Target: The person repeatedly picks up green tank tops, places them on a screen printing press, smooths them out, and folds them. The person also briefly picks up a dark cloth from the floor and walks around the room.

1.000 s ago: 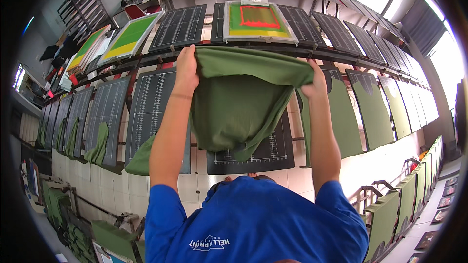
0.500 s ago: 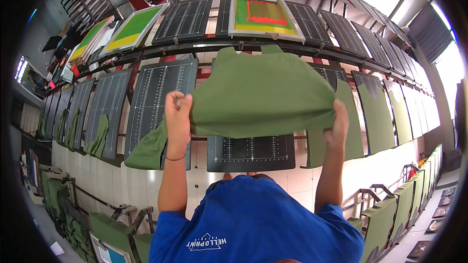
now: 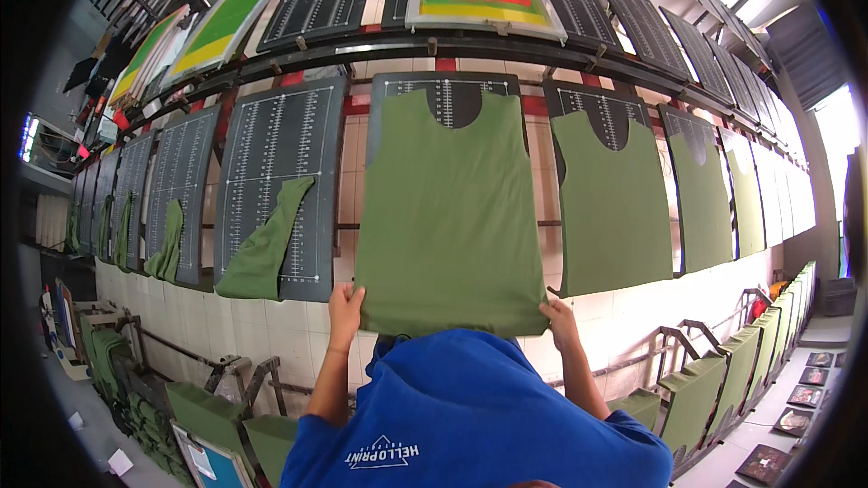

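A green shirt panel [image 3: 448, 217] with a scooped neckline lies over the dark printing board [image 3: 455, 106] in front of me. The board's ruled markings show through the neck opening and along its far edge. My left hand [image 3: 344, 311] is closed on the panel's near left corner, thumb on top. At the near right corner my right hand [image 3: 560, 318] pinches the hem. Between my hands the near edge hangs a little past the board toward my blue shirt. Small creases run across the cloth near the hem.
To the left, a bunched green piece [image 3: 267, 244] lies on a marked board [image 3: 271, 145]. On the right, another green panel [image 3: 615, 208] lies flat on its board. Behind stand framed screens [image 3: 488, 14] on a rail [image 3: 362, 47]. Green-covered boards [image 3: 696, 398] line the near right.
The panel, held up and billowing before, now lies spread on the board with its neckline at the far end. Both hands have come down and toward me, still gripping its near corners.
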{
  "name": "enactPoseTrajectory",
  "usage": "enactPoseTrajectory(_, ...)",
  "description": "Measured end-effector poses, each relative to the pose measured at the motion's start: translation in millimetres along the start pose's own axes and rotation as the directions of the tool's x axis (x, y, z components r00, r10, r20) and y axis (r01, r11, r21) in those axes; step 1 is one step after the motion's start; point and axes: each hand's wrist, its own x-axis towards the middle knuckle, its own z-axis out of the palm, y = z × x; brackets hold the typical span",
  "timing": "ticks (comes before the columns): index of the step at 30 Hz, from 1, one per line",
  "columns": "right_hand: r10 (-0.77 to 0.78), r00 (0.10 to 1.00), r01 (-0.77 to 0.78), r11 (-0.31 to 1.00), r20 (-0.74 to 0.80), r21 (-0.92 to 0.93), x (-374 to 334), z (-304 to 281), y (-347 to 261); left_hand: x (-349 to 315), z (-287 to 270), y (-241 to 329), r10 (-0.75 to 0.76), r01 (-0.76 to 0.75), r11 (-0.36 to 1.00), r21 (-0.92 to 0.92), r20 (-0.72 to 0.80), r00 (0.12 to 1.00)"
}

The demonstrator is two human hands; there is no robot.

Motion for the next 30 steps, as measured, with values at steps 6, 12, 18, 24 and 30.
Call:
enactPoseTrajectory(6, 0.267, 0.96, -0.21, 0.886, 0.086, -0.414, -17.3, -49.3, 65.6, -83.9, -7.2, -64.2, -0.25, 0.25, 0.968, 0.024, 0.026, 0.968)
enactPoseTrajectory(12, 0.185, 0.881, 0.358, 0.339, 0.435, -0.87, 32.7, -68.3, 45.5, -69.8, 4.4, -32.3, 0.041, 0.034, 0.922, 0.386, -0.186, 0.982)
enactPoseTrajectory(18, -0.571, 0.715, 0.658, 0.352, 0.404, -0.666, 148.6, 92.6, -179.2, 144.2, 70.7, 111.8, 0.469, -0.437, 0.823, 0.364, 0.0, 0.883)
enactPoseTrajectory(24, -0.805, 0.396, 0.619, -0.122, 0.442, -0.776, 267.1, 196.7, -252.7, 299.9, 144.7, 166.0, 0.653, -0.589, 0.577, 0.566, 0.114, 0.749)
enactPoseTrajectory(30, -0.706, 0.53, 0.597, -0.083, 0.47, -0.798, 273.2, 194.6, -259.6, 333.8, 155.5, 152.7, 0.696, -0.701, 0.531, 0.476, 0.226, 0.681)
